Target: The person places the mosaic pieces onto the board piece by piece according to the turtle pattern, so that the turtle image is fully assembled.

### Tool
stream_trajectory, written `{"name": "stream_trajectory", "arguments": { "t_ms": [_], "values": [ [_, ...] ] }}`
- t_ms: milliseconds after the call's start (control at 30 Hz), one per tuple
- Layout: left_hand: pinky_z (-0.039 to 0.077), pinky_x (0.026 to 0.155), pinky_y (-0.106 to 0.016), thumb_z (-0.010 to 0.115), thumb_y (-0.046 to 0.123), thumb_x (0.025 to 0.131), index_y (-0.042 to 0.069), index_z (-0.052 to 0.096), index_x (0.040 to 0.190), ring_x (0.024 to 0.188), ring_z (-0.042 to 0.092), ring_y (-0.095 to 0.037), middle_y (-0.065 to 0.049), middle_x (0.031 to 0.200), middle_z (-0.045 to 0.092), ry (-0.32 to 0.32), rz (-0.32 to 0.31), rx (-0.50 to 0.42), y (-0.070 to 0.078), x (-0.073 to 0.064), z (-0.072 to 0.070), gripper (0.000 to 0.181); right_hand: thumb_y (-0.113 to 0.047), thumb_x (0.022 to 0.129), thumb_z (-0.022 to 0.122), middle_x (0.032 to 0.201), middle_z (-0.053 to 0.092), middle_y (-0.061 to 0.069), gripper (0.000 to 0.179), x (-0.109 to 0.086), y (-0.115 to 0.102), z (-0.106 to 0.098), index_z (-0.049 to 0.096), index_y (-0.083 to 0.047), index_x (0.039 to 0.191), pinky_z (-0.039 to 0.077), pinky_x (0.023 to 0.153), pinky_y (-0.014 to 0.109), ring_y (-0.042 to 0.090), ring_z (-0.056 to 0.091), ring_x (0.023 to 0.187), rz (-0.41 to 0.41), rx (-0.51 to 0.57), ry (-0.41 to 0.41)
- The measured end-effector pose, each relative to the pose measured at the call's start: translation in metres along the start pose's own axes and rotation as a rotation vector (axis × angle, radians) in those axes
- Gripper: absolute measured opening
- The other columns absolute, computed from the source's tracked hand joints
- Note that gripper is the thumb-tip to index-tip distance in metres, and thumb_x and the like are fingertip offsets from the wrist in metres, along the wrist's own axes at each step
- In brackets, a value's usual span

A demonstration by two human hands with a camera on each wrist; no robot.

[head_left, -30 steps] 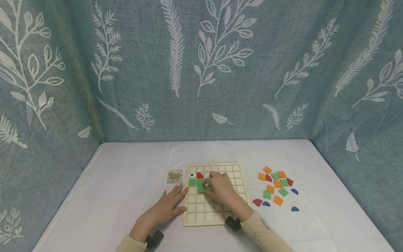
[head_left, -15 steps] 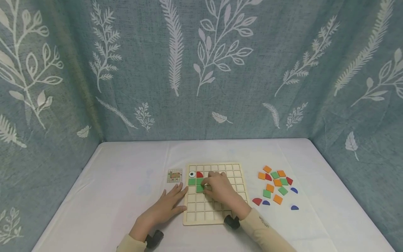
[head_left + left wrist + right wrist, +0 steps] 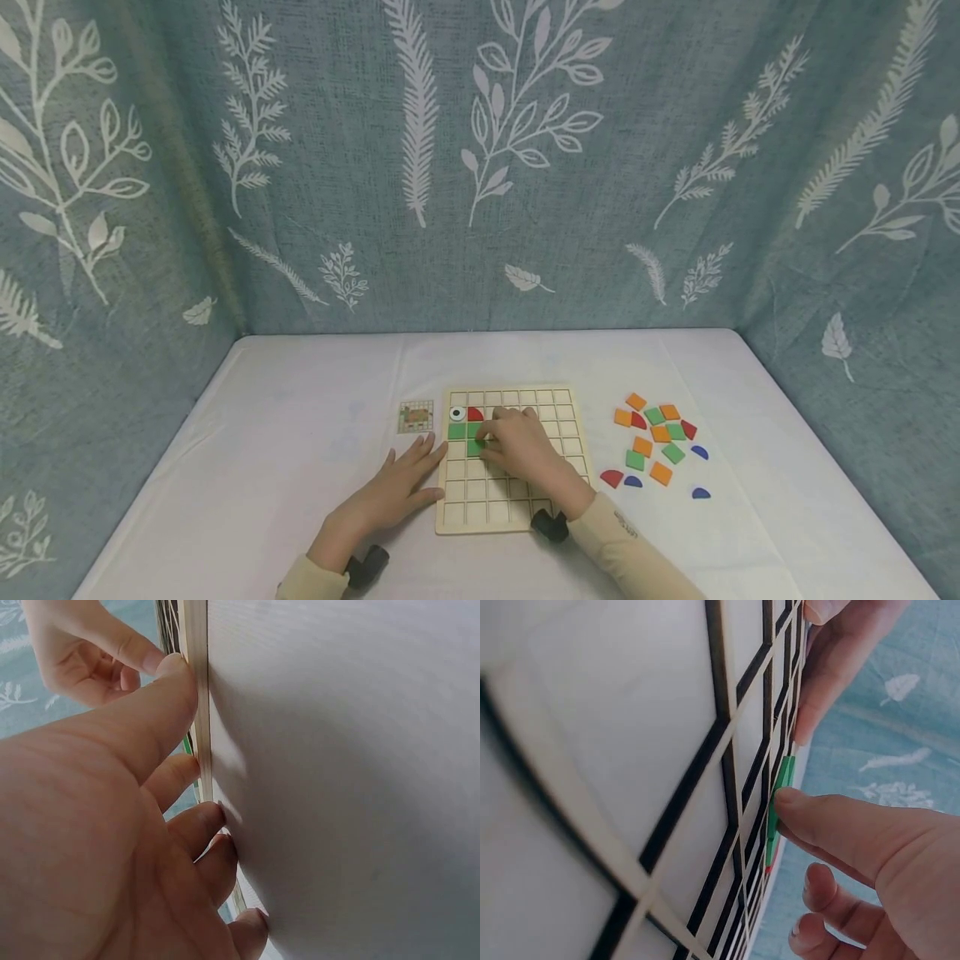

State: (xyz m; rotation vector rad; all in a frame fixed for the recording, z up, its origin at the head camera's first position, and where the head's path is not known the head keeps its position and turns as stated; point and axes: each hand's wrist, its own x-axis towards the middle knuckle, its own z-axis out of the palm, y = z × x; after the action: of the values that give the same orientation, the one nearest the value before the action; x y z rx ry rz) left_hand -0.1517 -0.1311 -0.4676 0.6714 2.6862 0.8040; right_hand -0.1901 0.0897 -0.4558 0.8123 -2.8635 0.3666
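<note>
A pale wooden grid board [image 3: 476, 513] lies on the white table. In its upper left cells are a white disc with an eye [image 3: 457, 413], a red quarter-circle tile [image 3: 475, 413] and several green square tiles, the lowest green square tile [image 3: 473, 448] one row beneath the others. My right hand [image 3: 527, 446] reaches over the board and pinches a green tile [image 3: 785, 774] between thumb and index finger, the other fingers loosely bent. Spread flat beside the board's left edge is my left hand [image 3: 396, 489], its thumb and a fingertip touching the edge in the left wrist view.
A small pattern card [image 3: 416, 416] lies left of the board's upper corner. To the right are scattered loose pieces: orange squares [image 3: 661, 473], green squares [image 3: 634, 459], red quarter-circles [image 3: 612, 478] and blue half-circles [image 3: 701, 493]. A patterned blue-green curtain [image 3: 450, 275] surrounds the table.
The right hand shifts very slightly left at the lowest green tile. The left hand stays at the board's edge, and the loose pieces keep their places.
</note>
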Motion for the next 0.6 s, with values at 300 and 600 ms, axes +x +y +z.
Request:
{"name": "stream_trajectory", "arguments": {
  "t_ms": [300,600],
  "values": [
    [0.004,0.11,-0.064,0.055,0.041,0.09,0.008,0.035,0.143,0.14,0.015,-0.037,-0.019,0.151,0.024,0.001,0.007,-0.02,0.002,0.0,-0.002,0.066,-0.032,0.079,0.074,0.071,0.055,-0.011,0.017,-0.002,0.006,0.0,0.072,-0.022,0.092,0.03,0.062,0.023,0.003,0.043,0.061,0.034,0.042,-0.021],
    [0.004,0.111,-0.062,0.056,0.041,0.089,0.008,0.035,0.143,0.141,0.015,-0.036,-0.018,0.151,0.024,-0.004,-0.017,-0.017,0.005,-0.001,-0.002,0.066,-0.024,0.078,0.073,0.068,0.049,-0.013,0.014,-0.014,0.021,-0.009,0.072,-0.021,0.092,0.029,0.064,0.025,0.003,0.041,0.061,0.085,0.138,-0.014]
  ]
}}
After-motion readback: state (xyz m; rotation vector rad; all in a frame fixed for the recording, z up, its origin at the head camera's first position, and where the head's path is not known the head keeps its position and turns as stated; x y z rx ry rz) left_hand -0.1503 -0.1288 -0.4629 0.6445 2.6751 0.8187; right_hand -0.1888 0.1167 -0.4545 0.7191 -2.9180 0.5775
